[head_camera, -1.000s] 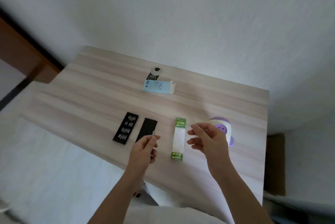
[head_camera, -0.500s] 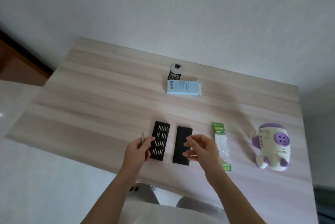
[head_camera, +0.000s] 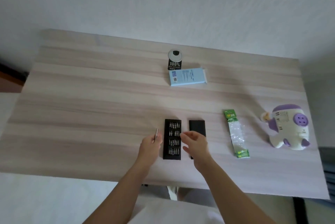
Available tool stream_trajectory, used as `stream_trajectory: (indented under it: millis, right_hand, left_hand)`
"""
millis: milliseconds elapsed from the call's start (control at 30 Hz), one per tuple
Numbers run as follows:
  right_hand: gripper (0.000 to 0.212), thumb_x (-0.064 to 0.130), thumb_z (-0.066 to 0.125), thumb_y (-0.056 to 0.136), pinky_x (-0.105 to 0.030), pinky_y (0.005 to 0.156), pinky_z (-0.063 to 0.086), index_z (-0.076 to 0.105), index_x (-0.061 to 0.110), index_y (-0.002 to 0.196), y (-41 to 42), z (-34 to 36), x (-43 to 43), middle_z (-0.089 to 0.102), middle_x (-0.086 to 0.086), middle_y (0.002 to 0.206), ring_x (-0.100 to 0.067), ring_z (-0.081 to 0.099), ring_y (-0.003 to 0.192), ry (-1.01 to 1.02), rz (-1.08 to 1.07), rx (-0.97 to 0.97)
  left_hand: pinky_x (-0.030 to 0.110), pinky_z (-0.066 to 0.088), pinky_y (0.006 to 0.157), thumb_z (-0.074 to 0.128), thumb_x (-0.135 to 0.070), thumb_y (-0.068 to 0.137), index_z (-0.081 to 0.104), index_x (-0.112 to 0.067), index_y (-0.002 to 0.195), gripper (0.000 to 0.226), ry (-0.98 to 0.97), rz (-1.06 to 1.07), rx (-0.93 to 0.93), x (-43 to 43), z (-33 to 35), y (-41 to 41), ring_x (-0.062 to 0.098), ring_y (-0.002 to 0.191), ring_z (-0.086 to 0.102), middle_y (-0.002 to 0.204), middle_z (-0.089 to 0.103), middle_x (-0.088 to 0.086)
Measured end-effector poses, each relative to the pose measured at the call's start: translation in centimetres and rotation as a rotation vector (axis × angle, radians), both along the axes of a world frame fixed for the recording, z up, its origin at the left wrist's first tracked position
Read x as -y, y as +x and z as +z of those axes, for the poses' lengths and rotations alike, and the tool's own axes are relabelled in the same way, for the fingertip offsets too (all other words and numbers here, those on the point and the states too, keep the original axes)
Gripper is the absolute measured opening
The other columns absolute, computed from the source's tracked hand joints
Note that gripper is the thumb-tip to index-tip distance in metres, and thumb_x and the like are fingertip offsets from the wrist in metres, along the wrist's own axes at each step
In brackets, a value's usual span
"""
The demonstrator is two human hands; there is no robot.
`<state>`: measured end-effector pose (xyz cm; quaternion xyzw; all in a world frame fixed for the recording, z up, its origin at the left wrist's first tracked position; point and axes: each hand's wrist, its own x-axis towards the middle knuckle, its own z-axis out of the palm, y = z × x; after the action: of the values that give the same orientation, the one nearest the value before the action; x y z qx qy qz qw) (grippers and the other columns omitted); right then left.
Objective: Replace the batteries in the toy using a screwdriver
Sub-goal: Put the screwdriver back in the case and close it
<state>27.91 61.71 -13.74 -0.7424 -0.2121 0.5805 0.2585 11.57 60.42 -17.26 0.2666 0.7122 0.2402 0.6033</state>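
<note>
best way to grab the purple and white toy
Probably from above with the right hand, wrapped across the white middle of the toy: it lies on its side, clear of the battery pack, limbs sticking out at the ends.

Left hand [head_camera: 150, 145] grips screwdriver [head_camera: 155, 134]; right hand [head_camera: 194, 142] over bit tray [head_camera: 172, 139].

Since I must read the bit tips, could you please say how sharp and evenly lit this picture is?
Head view: soft throughout, the bit tray showing only pale specks. Head view: wide-angle stretch toward the edges, at the toy. Head view: diffuse light, faint shadows on the table, no glare.
</note>
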Motion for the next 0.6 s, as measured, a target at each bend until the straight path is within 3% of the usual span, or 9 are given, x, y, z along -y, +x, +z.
stream_trajectory:
  millis: [100,200,333,467,600]
  right_hand:
    - [0.003,0.017,0.072,0.090,-0.038,0.077,0.061,0.071,0.015,0.091,-0.9,-0.5,-0.7,0.072,-0.004,0.095,-0.019,0.069,0.096,-0.041,-0.096,-0.023]
    - [0.005,0.015,0.070,0.092,-0.031,0.066,0.058,0.070,0.011,0.094,-1.3,-0.9,-0.8,0.073,-0.007,0.096,-0.019,0.070,0.095,-0.070,-0.177,-0.064]
    - [0.010,0.015,0.071,0.091,-0.036,0.075,0.061,0.070,0.009,0.099,-1.2,-1.4,-0.7,0.075,-0.009,0.098,-0.019,0.072,0.096,-0.101,-0.221,-0.131]
    - [0.010,0.014,0.070,0.092,-0.036,0.075,0.060,0.069,0.007,0.099,-1.5,-1.5,-0.6,0.077,-0.009,0.095,-0.019,0.074,0.092,-0.106,-0.240,-0.191]
    - [0.011,0.016,0.071,0.091,-0.033,0.076,0.059,0.071,0.008,0.098,-1.2,-1.4,-0.7,0.077,-0.008,0.097,-0.017,0.074,0.094,-0.092,-0.213,-0.199]
  left_hand:
    - [0.038,0.043,0.083,0.056,-0.044,0.084,0.061,-0.022,0.071,0.025,-0.016,0.007,0.017,-0.8,0.2,0.3,0.018,0.086,0.056,0.086,0.061,0.005]
    - [0.043,0.050,0.090,0.054,-0.027,0.100,0.063,-0.018,0.074,0.029,-0.059,0.042,0.001,-1.6,0.1,0.7,0.023,0.089,0.060,0.090,0.065,0.010]
    - [0.039,0.053,0.078,0.050,-0.022,0.103,0.066,0.002,0.094,0.030,-0.049,-0.010,-0.054,-2.3,0.7,1.4,0.029,0.085,0.065,0.095,0.071,0.021]
    - [0.052,0.055,0.082,0.050,-0.023,0.103,0.063,0.001,0.092,0.029,-0.035,-0.062,-0.090,-2.3,0.8,1.8,0.038,0.090,0.067,0.094,0.070,0.022]
    - [0.053,0.054,0.083,0.050,-0.020,0.103,0.061,-0.004,0.088,0.024,-0.032,-0.035,-0.027,-2.3,0.8,1.9,0.029,0.081,0.064,0.088,0.069,0.019]
